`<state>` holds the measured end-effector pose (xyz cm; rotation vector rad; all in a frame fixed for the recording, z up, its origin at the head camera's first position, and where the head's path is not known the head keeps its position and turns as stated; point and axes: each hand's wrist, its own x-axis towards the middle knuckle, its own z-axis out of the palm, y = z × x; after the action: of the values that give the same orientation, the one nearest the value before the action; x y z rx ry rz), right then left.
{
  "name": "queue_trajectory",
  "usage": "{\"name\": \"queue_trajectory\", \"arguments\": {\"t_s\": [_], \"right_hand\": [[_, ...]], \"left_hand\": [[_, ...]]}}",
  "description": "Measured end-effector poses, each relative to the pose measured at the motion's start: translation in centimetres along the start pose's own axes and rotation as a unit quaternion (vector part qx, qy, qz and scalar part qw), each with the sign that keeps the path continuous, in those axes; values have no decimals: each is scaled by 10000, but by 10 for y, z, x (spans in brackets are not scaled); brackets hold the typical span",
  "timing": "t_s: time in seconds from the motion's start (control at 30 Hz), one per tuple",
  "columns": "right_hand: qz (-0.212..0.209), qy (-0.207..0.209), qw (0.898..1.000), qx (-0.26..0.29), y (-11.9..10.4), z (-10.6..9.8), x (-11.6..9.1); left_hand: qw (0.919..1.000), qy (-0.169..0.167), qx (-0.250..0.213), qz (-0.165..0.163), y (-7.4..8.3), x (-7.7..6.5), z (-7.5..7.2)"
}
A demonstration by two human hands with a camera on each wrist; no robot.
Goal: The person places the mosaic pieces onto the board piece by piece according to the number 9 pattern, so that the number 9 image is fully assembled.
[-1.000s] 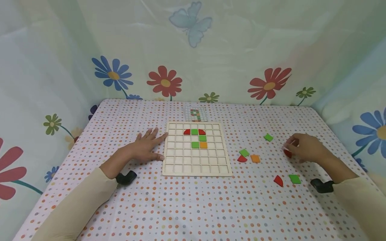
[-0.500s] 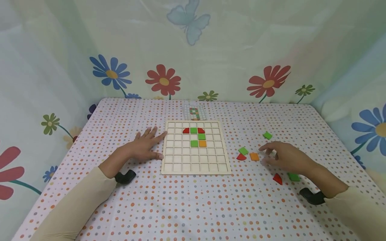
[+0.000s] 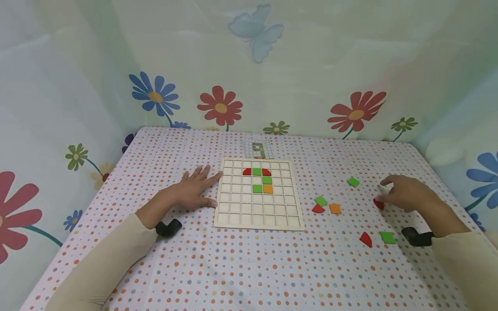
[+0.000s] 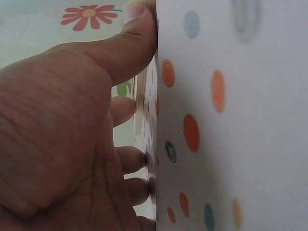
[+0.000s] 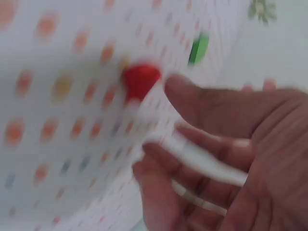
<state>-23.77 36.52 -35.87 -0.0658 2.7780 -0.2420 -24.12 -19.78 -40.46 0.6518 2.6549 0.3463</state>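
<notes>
My left hand (image 3: 194, 190) lies spread at the left edge of a wooden grid board (image 3: 235, 220), thumb and index finger touching its rim. Set in the board are two red quarter-circle tiles (image 3: 247, 172), three green square tiles (image 3: 257, 188) and an orange square tile (image 3: 267, 189). Over at the right, my right hand (image 3: 410, 194) hovers by a loose red quarter-circle tile (image 3: 378, 204), partly covered by it in the head view. In the right wrist view, a small gap separates the thumb from this red tile (image 5: 140, 81), and the fingers are loosely bent around nothing.
Between board and right hand lie a green tile (image 3: 320, 201), a red tile (image 3: 318, 209) and an orange tile (image 3: 335, 209). Another green tile (image 3: 353, 182) is farther back; red (image 3: 365, 239) and green tiles (image 3: 387, 237) sit nearer. A pattern card (image 3: 259, 149) is behind the board.
My right hand swung left toward the loose orange tile, then returned right to the red tile it was at earlier. The left hand stays at the board. The head view has shifted slightly.
</notes>
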Motion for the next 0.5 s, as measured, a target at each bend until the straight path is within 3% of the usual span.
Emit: {"name": "queue_trajectory", "arguments": {"t_s": [0.07,0.2,0.33,0.5], "right_hand": [[-172,-199,9995,198,17,0,-3],[-585,69,9981,161,34,9,-5],[-842,477,9951,222,35,23,-6],[-931,642,9930,352,27,31,-7]], "left_hand": [[10000,-18,15,11,2,1,-1],[9999,-74,36,-69,4,1,-3],[9998,-87,4,-159,5,0,-3],[9998,-50,-7,-175,5,0,-2]]}}
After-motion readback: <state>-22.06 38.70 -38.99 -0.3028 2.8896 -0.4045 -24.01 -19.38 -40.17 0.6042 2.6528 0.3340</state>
